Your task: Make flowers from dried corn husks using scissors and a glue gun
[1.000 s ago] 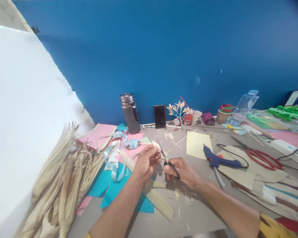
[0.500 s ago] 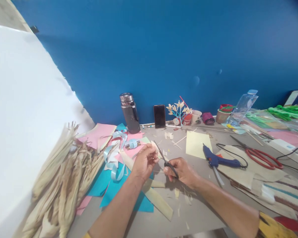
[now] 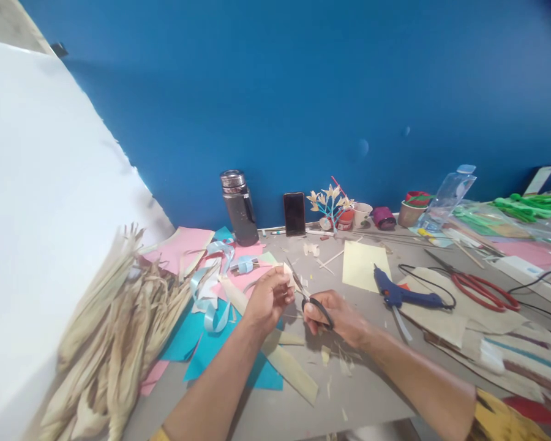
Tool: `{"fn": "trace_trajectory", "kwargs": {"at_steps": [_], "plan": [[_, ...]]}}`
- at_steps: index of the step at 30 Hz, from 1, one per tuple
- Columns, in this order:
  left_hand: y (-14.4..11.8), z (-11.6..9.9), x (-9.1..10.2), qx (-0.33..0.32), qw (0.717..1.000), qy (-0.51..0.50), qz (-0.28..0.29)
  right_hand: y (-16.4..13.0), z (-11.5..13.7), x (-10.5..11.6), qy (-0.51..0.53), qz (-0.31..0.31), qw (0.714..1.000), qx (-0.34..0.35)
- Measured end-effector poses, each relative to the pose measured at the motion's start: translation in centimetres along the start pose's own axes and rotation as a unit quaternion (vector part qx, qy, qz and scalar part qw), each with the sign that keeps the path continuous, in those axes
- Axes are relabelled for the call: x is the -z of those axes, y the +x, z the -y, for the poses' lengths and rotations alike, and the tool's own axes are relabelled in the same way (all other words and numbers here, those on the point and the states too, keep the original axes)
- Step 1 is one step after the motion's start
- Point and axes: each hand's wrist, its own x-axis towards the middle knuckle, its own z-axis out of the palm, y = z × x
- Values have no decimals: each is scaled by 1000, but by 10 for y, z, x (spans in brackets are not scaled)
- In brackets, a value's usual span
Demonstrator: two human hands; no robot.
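My left hand [image 3: 267, 298] pinches a small pale piece of corn husk [image 3: 288, 274] between thumb and fingers. In my right hand [image 3: 335, 315] is a pair of scissors [image 3: 320, 311] with black handles, its blades pointing up beside the husk piece. Whether the blades touch the husk is hard to make out. Under my left wrist lies a long flat husk strip [image 3: 294, 375], on top of blue paper [image 3: 211, 352]. Small husk scraps [image 3: 344, 361] are scattered below my right hand.
Dried corn husks [image 3: 105, 343] are heaped at left. Behind my hands stand a flask [image 3: 239, 211], a phone [image 3: 294, 214] and husk flowers [image 3: 331, 205]. To the right lie a blue glue gun [image 3: 406, 296], yellow paper [image 3: 362, 266], red-handled scissors [image 3: 484, 291] and a plastic bottle [image 3: 447, 199].
The scissors have turned slightly in my right hand, and their handle loops show wider. The husk piece in my left hand has shifted a little to the right.
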Motion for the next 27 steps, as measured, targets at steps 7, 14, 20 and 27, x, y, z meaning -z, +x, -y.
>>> {"fn": "trace_trajectory", "kwargs": {"at_steps": [7,14,20,27], "plan": [[1,2,1,6,1000,12,9,-1,3,-1,-14,-10,1000,-4],[2,1,2,8,1000,15,16,0,-4,1,-13,-12,1000,-12],[3,1,3,5,1000,16,20,-2,2,-2,-6,-19,1000,-17],[3,1,5,1,999,13,38,-1,-1,-2,26,-37,999,-7]]}}
